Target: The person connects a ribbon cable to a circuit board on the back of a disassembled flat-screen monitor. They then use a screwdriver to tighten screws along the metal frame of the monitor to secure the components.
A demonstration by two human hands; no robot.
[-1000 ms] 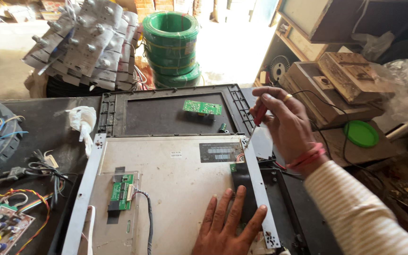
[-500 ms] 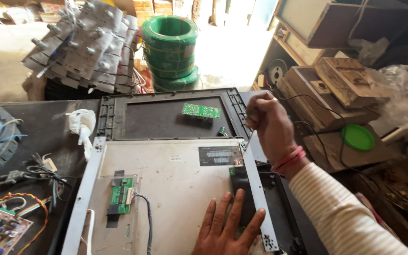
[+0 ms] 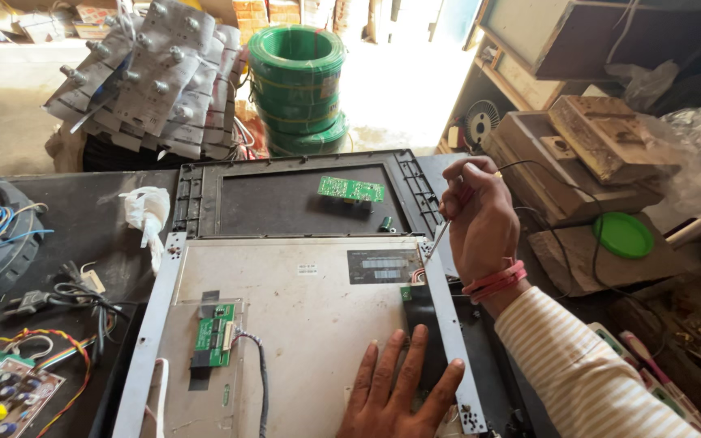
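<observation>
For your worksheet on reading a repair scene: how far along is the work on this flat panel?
Done: the panel lies face-down, lifted out of its dark frame. In hand: the left hand presses it flat while the right hand puts a thin tool to its top-right corner. Left: the green board and its cable remain attached.

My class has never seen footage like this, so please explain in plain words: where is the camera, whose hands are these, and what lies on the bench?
The one camera sits on the person's head and looks down at their own bare hands. The left hand lies flat on a pale metal panel resting on the bench. The right hand holds a thin tool whose tip is at the panel's upper right corner. A small green board is fixed to the panel. Behind lie a dark frame and green wire coils.
</observation>
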